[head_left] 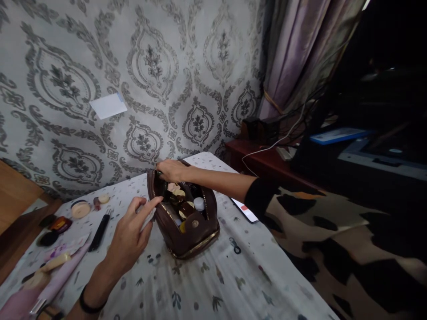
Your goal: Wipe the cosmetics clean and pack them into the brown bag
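A dark brown zippered bag (200,233) lies open on the patterned white sheet (200,284). Inside it show round gold-and-brown containers (186,209) and a jar with a pale lid (199,204). My right hand (172,170) reaches over the bag to its far left corner, fingers bent down into the opening; their tips and anything between them are hidden. At the bag's left edge, my left hand (132,229) has its index finger stretched towards the zipper, thumb apart, with nothing visibly held. A black band circles the left wrist.
Left on the sheet lie a black tube (100,231), a round compact (80,209), a pink tube (63,275) and several other cosmetics. A phone (247,211) lies right of the bag. Behind stands a patterned wall (150,89); a red-brown table (263,158) with cables is at right.
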Tool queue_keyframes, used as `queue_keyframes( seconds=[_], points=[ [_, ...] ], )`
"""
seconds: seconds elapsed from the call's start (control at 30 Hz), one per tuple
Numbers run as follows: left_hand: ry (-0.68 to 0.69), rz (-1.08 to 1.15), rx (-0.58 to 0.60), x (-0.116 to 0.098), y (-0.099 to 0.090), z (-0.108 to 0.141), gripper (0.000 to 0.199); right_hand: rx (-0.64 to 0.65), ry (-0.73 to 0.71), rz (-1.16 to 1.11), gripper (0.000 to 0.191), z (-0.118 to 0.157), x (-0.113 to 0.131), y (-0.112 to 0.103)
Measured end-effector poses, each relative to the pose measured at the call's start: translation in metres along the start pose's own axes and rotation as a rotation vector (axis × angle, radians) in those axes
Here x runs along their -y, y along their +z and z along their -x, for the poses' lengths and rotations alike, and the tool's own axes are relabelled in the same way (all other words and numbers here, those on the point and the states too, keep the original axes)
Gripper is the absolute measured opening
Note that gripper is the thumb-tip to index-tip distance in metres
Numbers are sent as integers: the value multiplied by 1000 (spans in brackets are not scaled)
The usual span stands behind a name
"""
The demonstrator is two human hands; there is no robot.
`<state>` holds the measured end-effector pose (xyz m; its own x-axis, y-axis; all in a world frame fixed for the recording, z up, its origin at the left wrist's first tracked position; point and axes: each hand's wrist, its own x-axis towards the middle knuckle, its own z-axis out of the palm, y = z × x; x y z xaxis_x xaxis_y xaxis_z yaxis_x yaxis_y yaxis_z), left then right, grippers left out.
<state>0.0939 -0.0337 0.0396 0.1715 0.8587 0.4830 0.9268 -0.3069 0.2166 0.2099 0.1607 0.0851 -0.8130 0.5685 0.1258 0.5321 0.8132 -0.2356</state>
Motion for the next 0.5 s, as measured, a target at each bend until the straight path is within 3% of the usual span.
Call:
queue_keyframes(
  seconds=[0.3,0.4,0.5],
  points=[
    [-19,16,20,-2,-1,2,52,-63,200,-121,43,25,15,-10],
    [-18,27,24,-2,0,2,54,-3,251,-250,26,27,20,-5],
    [-16,41,22,-1,2,1,54,88,214,-357,34,29,25,3]
  ],
)
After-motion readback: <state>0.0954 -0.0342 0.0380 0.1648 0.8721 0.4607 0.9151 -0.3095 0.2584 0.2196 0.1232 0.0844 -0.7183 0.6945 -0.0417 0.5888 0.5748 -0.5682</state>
